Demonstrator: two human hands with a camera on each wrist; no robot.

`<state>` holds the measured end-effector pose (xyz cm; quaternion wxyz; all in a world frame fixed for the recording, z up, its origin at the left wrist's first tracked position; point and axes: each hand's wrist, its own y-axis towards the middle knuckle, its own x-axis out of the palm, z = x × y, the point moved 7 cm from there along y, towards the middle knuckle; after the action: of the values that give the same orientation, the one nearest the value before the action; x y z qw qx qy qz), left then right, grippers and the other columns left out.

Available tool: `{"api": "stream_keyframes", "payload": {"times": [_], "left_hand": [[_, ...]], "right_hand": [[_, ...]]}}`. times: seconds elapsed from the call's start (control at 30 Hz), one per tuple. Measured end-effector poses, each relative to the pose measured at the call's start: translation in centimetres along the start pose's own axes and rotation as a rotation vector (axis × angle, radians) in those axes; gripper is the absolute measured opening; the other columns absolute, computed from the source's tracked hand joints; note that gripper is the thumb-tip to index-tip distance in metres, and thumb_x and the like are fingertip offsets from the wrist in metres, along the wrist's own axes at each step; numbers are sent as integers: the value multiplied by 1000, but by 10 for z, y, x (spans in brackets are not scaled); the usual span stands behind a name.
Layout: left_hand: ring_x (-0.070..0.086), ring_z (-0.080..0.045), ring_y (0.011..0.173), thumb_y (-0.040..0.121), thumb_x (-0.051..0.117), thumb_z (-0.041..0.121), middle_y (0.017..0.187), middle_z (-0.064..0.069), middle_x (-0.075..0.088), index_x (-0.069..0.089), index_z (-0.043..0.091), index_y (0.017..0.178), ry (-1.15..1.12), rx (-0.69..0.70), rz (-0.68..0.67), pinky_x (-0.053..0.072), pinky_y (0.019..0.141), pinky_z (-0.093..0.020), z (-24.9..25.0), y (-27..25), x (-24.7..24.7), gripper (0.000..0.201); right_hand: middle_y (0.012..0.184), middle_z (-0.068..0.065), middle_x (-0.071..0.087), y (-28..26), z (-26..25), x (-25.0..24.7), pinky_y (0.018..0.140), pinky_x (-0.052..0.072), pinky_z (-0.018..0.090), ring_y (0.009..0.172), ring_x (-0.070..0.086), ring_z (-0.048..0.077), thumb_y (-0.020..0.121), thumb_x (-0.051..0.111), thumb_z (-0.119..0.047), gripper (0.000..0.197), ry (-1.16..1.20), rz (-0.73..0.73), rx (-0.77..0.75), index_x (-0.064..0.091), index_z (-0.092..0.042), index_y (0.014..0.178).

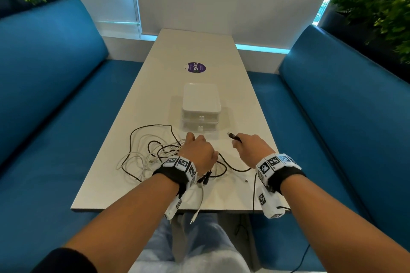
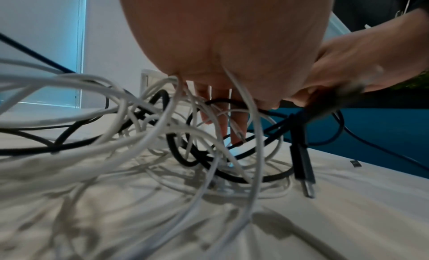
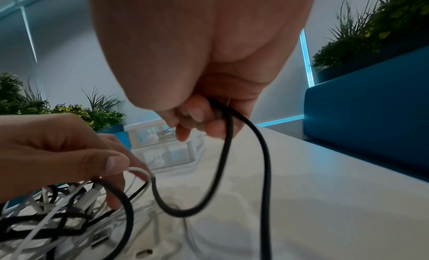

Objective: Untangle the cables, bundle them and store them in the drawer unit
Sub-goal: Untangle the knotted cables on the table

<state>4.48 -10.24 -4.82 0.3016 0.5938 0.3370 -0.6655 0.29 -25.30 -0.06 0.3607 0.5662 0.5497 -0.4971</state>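
A tangle of white and black cables point(image 1: 148, 155) lies on the near left part of the white table point(image 1: 195, 51). My left hand point(image 1: 196, 141) rests over its right side, thumb and fingers pinching a white cable loop point(image 3: 139, 170) together with black strands. My right hand point(image 1: 238, 143) grips a black cable point(image 3: 267, 163) just behind its plug point(image 1: 233, 136), lifted off the table. That cable sags in a loop back to the tangle. The white two-drawer unit point(image 1: 200, 99) stands just beyond both hands, drawers closed. A second black USB plug point(image 2: 304, 165) dangles by my left hand.
Blue sofas point(image 1: 55, 86) flank the table on both sides, with plants point(image 1: 381, 11) behind them. A purple sticker point(image 1: 196, 67) lies beyond the drawer unit. A white cable end point(image 1: 196, 213) hangs over the table's near edge; a small connector point(image 1: 246, 180) lies near my right wrist.
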Motion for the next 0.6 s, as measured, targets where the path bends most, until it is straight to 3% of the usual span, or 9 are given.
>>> {"api": "stream_keyframes", "payload": {"times": [0.1, 0.2, 0.33, 0.47, 0.6], "left_hand": [[45, -26, 102, 86, 11, 53, 101, 3, 64, 61, 24, 72, 9, 29, 28, 27, 92, -44, 1, 2, 6, 60], [47, -25, 100, 89, 24, 45, 86, 4, 59, 60, 22, 72, 29, 73, 59, 28, 91, -43, 5, -4, 2, 47], [47, -20, 107, 93, 40, 32, 110, 5, 64, 70, 22, 100, 108, 153, 99, 25, 93, -44, 17, -13, -4, 32], [48, -18, 115, 93, 48, 29, 126, 6, 53, 60, 24, 121, 32, 140, 113, 22, 99, -44, 16, -14, -9, 31], [54, -17, 103, 89, 55, 17, 113, 6, 53, 49, 22, 113, -66, 117, 147, 22, 103, -43, 12, -18, -19, 25]], "right_hand": [[84, 5, 63, 2, -2, 11, 58, 49, 33, 69, 61, 23, 100, 40, -36, 24, 45, -27, -8, 57, -20, 100], [87, 5, 65, 5, -8, 21, 61, 51, 33, 70, 61, 22, 94, 48, -40, 21, 64, -54, -20, 59, -23, 99], [91, 4, 65, 6, -21, 33, 66, 41, 28, 75, 56, 20, 92, 56, -40, 27, 49, -100, -78, 67, -17, 103], [84, 2, 62, 9, -24, 39, 62, 37, 27, 72, 55, 20, 92, 59, -38, 25, 75, -104, -77, 68, -18, 103], [82, 2, 60, 12, -17, 33, 63, 40, 29, 76, 59, 24, 95, 57, -36, 18, 102, -67, -50, 67, -21, 101]]}}
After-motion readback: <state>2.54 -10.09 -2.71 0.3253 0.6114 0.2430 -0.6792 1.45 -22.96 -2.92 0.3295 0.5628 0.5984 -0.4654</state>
